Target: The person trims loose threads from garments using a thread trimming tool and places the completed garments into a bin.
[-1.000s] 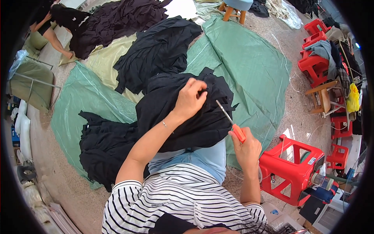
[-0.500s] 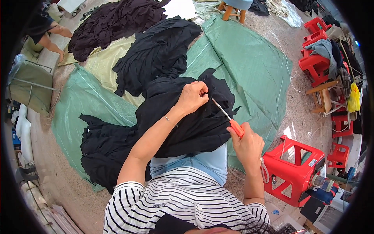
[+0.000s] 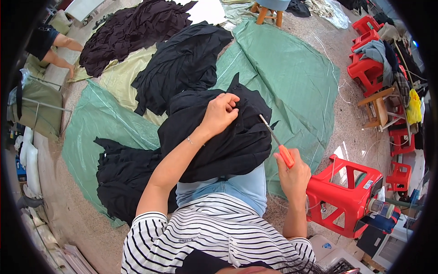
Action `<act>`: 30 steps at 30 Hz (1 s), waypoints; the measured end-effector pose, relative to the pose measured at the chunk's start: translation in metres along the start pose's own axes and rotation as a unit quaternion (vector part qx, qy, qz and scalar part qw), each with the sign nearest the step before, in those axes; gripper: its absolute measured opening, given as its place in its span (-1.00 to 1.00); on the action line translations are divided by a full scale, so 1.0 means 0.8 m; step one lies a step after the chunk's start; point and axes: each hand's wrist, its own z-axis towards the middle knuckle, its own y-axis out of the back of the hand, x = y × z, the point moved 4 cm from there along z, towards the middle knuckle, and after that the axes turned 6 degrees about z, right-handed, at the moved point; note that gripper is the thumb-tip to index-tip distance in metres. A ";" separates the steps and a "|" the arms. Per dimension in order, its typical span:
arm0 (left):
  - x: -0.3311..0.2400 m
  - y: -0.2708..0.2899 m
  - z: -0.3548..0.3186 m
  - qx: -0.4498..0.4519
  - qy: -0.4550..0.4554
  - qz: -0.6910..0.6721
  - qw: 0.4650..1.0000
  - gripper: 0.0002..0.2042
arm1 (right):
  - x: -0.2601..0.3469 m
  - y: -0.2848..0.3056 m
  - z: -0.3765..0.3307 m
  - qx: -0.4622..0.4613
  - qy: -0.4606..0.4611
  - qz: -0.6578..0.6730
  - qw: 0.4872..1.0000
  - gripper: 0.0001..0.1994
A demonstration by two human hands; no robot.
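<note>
Head view: left hand [image 3: 220, 113] pinches black garment [image 3: 219, 137] taut at 12 o'clock; right hand [image 3: 294, 176] grips orange-handled snips [image 3: 278, 145] pointing toward it.

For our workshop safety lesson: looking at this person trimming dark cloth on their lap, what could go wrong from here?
1. The left hand pinches the black garment close to the tip of the orange-handled snips in the right hand; a slip might nick a finger.
2. The cloth lies bunched in folds, so the blade could cut a layer underneath.
3. The blade works over the lap; a slip might reach the leg.
</note>
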 end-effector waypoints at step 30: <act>-0.035 -0.081 0.074 0.524 0.138 0.142 0.828 -0.83 | 0.001 -0.005 -0.054 0.017 -0.004 0.034 0.999 -0.64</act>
